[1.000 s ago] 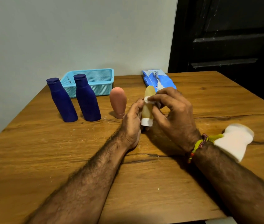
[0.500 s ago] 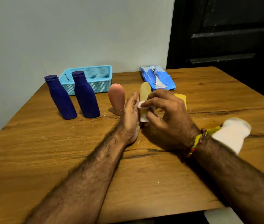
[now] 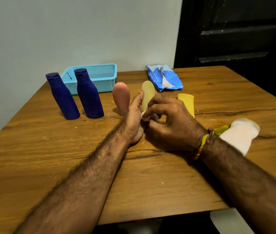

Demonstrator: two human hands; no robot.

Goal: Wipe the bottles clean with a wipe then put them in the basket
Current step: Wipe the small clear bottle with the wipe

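Toward the far left corner of the wooden table (image 3: 32, 157), two dark blue bottles (image 3: 63, 97) (image 3: 89, 94) stand side by side, caps on, just in front of a light blue mesh basket (image 3: 98, 76) at the far edge. Right of them a pink bottle (image 3: 121, 97) stands cap-down. At mid-table the left hand (image 3: 134, 119) holds a pale yellow bottle (image 3: 147, 93) upright, thumb laid against its left side. The right hand (image 3: 169, 122) pinches a small white wipe (image 3: 146, 117) with curled fingers against the lower part of that bottle. Behind the right hand stands a yellow bottle (image 3: 187, 102), partly hidden. At the far edge beyond it lies a crumpled blue wipe packet (image 3: 165, 78). Near the right edge, beside the right wrist with its thread bracelet (image 3: 203, 142), lies a white-capped bottle (image 3: 240, 134), blurred.
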